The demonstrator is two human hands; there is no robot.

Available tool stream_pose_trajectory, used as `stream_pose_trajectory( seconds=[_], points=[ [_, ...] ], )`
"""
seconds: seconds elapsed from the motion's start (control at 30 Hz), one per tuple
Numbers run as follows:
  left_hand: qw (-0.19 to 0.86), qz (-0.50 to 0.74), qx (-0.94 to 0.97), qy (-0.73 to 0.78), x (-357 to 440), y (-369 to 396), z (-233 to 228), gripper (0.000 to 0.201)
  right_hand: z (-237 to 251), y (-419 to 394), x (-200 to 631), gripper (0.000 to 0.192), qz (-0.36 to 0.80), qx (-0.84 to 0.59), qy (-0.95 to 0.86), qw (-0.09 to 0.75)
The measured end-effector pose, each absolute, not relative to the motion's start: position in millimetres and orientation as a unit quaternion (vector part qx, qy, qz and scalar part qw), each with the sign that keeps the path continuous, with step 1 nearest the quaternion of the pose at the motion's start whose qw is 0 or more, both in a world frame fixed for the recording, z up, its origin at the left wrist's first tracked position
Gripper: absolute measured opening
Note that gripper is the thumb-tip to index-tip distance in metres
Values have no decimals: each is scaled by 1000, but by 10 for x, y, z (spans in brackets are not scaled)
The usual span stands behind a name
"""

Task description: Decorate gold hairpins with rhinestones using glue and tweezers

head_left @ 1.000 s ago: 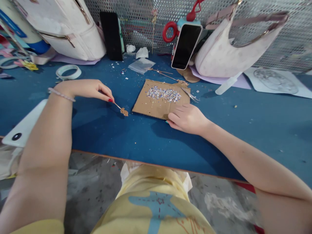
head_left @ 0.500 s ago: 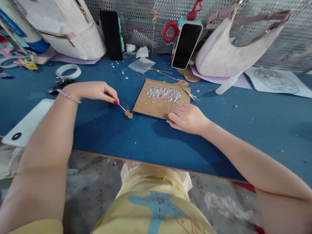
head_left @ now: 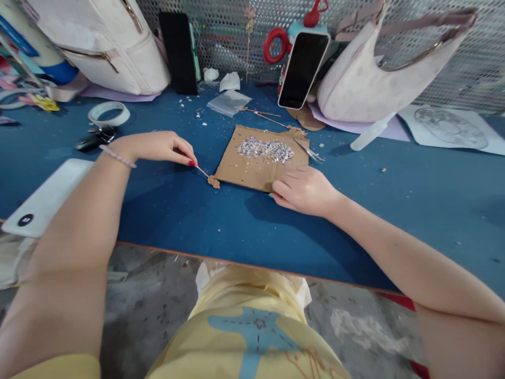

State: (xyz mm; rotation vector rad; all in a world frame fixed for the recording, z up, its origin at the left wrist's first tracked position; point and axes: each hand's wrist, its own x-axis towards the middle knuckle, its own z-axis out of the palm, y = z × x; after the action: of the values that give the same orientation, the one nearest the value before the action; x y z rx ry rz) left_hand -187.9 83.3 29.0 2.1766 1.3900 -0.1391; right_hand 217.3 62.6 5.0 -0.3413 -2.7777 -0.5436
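Observation:
My left hand [head_left: 168,149] is closed in a pinch on the thin shaft of a copper-coloured hair stick [head_left: 213,181]. Its ornate end points right and down, close to the left front corner of a cardboard piece [head_left: 244,173]. A patch of small blue, white and silvery chips [head_left: 265,150] lies on the cardboard. At the front right edge, my right hand [head_left: 303,190] is closed with curled fingers on the cardboard, thumb at the near side. Tweezers [head_left: 310,151] rest across the right edge of the cardboard. Behind it lie more copper-coloured hair sticks [head_left: 272,120].
Two phones, a black one [head_left: 179,52] and a white-edged one [head_left: 303,69], stand at the back between a backpack [head_left: 114,47] and a handbag [head_left: 355,84]. A tape roll [head_left: 109,114], black clip [head_left: 94,138] and white device [head_left: 51,197] lie left; a small bottle [head_left: 371,135] lies right.
My left hand has shifted slightly right with the hair stick, bringing its ornate end closer to the cardboard corner. My right hand stays where it was on the cardboard.

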Motion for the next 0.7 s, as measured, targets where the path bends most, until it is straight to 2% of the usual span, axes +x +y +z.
stream_pose_trajectory(
  seconds=[0.27, 0.5, 0.7],
  points=[
    [286, -64, 805, 516, -1880, 835, 287, 45, 42, 625, 2172, 35, -209, -106, -959, 156],
    [299, -71, 810, 500, -1855, 814, 297, 43, 54, 614, 2161, 37, -203, -127, -964, 118],
    [312, -60, 823, 470, -1779, 778, 328, 46, 38, 620, 2165, 36, -201, -122, -962, 136]
  ],
)
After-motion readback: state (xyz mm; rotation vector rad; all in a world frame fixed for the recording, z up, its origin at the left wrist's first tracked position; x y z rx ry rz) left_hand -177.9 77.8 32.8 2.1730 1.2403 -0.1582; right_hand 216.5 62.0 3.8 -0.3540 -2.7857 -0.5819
